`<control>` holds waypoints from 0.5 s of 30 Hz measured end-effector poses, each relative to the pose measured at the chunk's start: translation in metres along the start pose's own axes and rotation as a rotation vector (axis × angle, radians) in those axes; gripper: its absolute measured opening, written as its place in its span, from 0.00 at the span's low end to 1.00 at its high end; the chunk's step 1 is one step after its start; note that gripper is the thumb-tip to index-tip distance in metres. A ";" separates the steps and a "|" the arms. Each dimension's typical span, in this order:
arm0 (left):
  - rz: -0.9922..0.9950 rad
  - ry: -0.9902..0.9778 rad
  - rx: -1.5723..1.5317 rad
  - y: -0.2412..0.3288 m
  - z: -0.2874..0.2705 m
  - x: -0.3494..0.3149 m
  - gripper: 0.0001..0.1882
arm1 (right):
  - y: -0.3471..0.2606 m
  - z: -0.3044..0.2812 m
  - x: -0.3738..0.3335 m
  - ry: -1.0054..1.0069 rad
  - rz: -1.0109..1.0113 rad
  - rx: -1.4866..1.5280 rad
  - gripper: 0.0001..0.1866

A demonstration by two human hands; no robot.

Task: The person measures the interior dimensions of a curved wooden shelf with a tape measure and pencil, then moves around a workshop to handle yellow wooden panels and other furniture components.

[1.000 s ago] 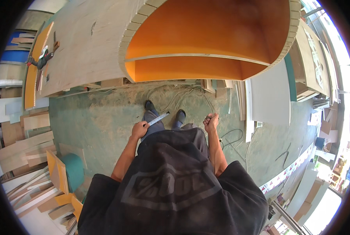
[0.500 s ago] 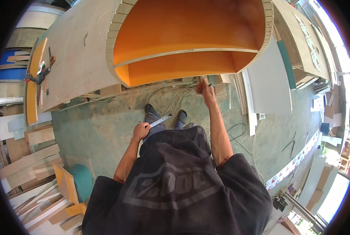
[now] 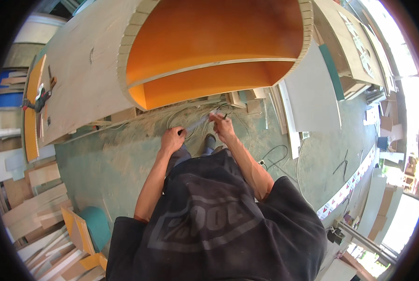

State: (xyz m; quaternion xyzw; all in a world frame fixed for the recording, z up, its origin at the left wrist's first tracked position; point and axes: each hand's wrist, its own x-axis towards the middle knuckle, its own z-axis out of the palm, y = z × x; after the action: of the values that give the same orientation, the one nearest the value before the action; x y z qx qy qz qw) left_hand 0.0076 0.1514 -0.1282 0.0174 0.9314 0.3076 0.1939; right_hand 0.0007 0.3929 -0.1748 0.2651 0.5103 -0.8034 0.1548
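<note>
My left hand (image 3: 173, 139) is closed round a tape measure, whose case is mostly hidden in the fingers. From it the pale tape blade (image 3: 197, 123) runs out, blurred, toward my right hand (image 3: 223, 127). The fingertips of that hand are pinched at the blade's far end, and a short dark pen-like stick (image 3: 225, 116) pokes out between them. Both hands are held in front of my body, apart from the cabinet. Beyond them stands a large wooden cabinet (image 3: 85, 65) with a curved, slatted rim, an orange inside and a shelf (image 3: 209, 68) across it.
Cords (image 3: 172, 119) lie on the dusty green floor (image 3: 97, 168) by my feet. A grey panel (image 3: 310, 93) and a white board (image 3: 291, 126) lean at the right. Offcuts (image 3: 36, 206) are stacked at the left, and a clamp (image 3: 40, 99) grips an orange panel (image 3: 31, 126).
My right hand has come back from the cabinet's lower edge toward my left hand. The left hand has risen forward with the tape measure, and its blade now reaches the right fingers.
</note>
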 end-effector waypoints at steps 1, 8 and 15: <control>0.018 0.038 0.030 -0.002 -0.003 0.005 0.14 | -0.010 -0.012 0.009 0.040 -0.094 0.110 0.07; 0.123 0.126 0.083 -0.088 -0.104 0.011 0.12 | -0.097 -0.110 0.048 0.354 -0.343 0.277 0.10; 0.051 0.071 0.186 -0.119 -0.140 0.009 0.15 | -0.108 -0.123 0.055 0.552 -0.362 0.277 0.12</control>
State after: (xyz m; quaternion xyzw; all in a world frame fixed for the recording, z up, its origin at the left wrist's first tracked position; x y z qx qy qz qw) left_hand -0.0424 -0.0225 -0.0972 0.0481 0.9614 0.2253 0.1504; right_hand -0.0664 0.5518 -0.1692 0.3960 0.4577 -0.7775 -0.1712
